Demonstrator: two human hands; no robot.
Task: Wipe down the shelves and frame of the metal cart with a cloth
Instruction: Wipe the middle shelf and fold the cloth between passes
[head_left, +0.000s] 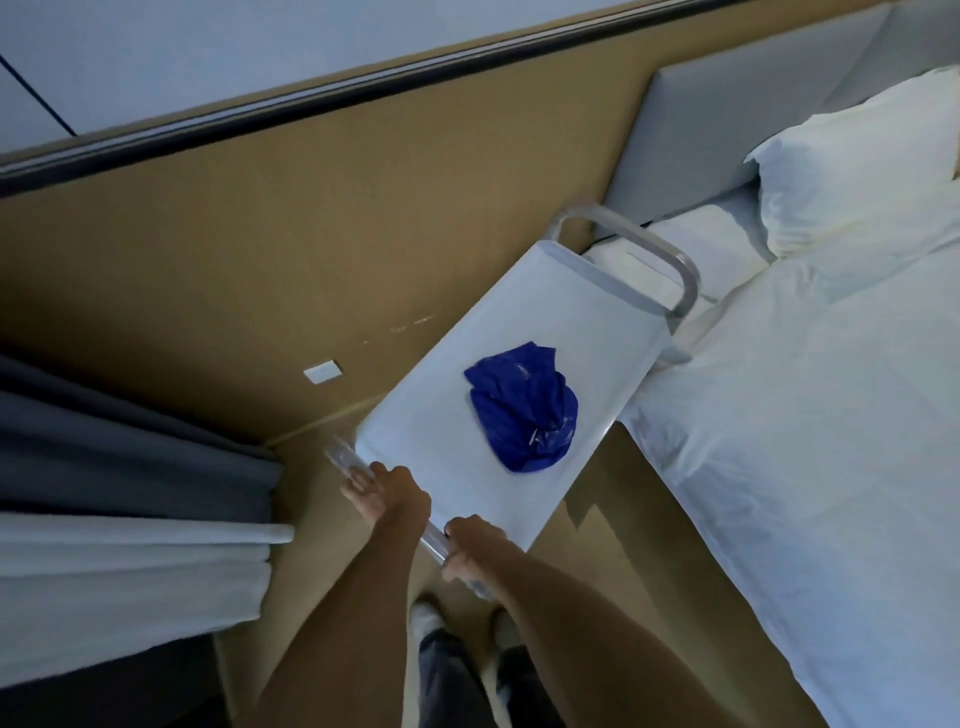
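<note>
i have both hands on the near handle (387, 512) of the metal cart (519, 364): my right hand (470, 545) has its grip clamped round the bar, while my left hand (387, 491) lies over it with fingers fairly straight, more resting than holding. the blue cloth (522, 408) sits crumpled on the top shelf, well apart from either hand, so i judge no wiping is under way.

what worries me: the cart stands tight beside the bed (779, 467), its far handle (649, 254) just by the mattress corner. a push could roll it into the white bedding, or a jolt could slide the cloth off the smooth top. with one hand loose, it may swing.

the room is dim, with a tan floor (234, 270), grey and white curtains (130, 493) to my left, and pillows (857, 166) at the bedhead.
</note>
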